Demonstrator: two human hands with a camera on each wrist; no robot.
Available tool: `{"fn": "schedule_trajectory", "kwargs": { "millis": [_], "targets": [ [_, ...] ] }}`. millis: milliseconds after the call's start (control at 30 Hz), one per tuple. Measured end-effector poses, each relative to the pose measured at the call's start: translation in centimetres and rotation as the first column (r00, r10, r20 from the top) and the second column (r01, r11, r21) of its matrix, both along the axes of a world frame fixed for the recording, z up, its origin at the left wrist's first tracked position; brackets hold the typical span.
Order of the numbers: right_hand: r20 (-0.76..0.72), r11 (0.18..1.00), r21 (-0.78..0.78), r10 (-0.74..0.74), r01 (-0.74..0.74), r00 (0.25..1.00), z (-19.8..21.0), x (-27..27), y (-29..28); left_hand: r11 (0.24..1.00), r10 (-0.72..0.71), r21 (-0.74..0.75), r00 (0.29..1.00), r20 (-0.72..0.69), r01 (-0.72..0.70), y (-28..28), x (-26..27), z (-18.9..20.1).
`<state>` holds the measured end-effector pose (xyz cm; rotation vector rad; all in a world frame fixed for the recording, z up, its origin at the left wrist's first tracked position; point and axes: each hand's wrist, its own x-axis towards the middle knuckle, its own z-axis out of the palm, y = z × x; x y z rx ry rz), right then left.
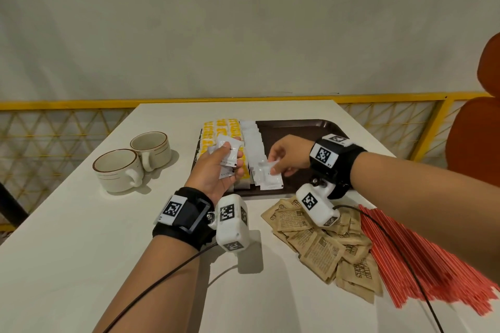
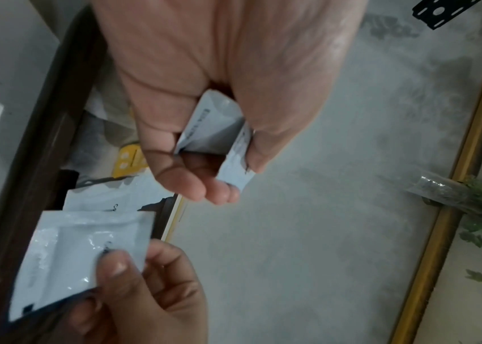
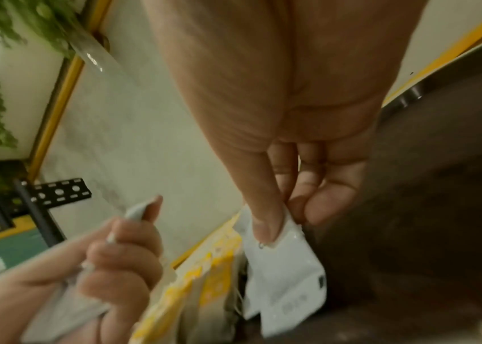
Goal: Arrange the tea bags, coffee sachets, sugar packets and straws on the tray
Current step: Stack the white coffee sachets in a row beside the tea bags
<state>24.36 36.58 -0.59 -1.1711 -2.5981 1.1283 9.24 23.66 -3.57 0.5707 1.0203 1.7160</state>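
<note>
A dark brown tray (image 1: 303,127) lies at the far middle of the white table. Yellow tea bags (image 1: 230,127) fill its left side, with a column of white sachets (image 1: 253,140) beside them. My left hand (image 1: 221,167) hovers over the tea bags and grips a small stack of white sachets (image 2: 213,130). My right hand (image 1: 284,159) pinches one white sachet (image 1: 270,180) at the near end of the white column, low over the tray. Brown sugar packets (image 1: 322,246) and red straws (image 1: 422,259) lie on the table in front of the tray.
Two cream cups (image 1: 119,170) (image 1: 151,149) stand left of the tray. An orange chair (image 1: 476,130) sits at the right beyond the table. A yellow railing (image 1: 67,104) runs behind the far table edge. Cables trail from both wrist cameras across the near table.
</note>
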Motion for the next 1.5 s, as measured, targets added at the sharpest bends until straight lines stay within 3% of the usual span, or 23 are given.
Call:
{"fn": "schedule_trajectory", "kwargs": {
  "millis": [300, 467, 933, 1100, 1500],
  "targets": [
    [0.019, 0.995, 0.049, -0.093, 0.092, 0.996, -0.5, -1.5, -0.4, 1.000, 0.007, -0.011, 1.000, 0.009, -0.007, -0.1, -0.1, 0.0],
    [0.025, 0.993, -0.061, -0.104, 0.105, 0.994, -0.2, -0.8, -0.2, 1.000, 0.004, -0.009, 1.000, 0.012, -0.004, -0.1, 0.0, 0.2],
    [0.000, 0.987, -0.102, -0.125, 0.124, 0.992, -0.1, -1.0, -1.0, 1.000, 0.019, -0.006, 1.000, 0.001, -0.019, -0.2, -0.1, 0.1],
    [-0.080, 0.964, -0.081, -0.261, 0.254, 0.962, -0.7, -1.8, -0.4, 1.000, 0.020, -0.009, 0.999, 0.025, -0.020, -0.2, -0.2, 0.0],
    [-0.025, 0.962, -0.155, -0.229, 0.223, 0.973, -1.2, -2.8, -1.2, 1.000, 0.016, 0.001, 0.999, 0.028, -0.016, 0.0, -0.3, -0.2]
  ]
}}
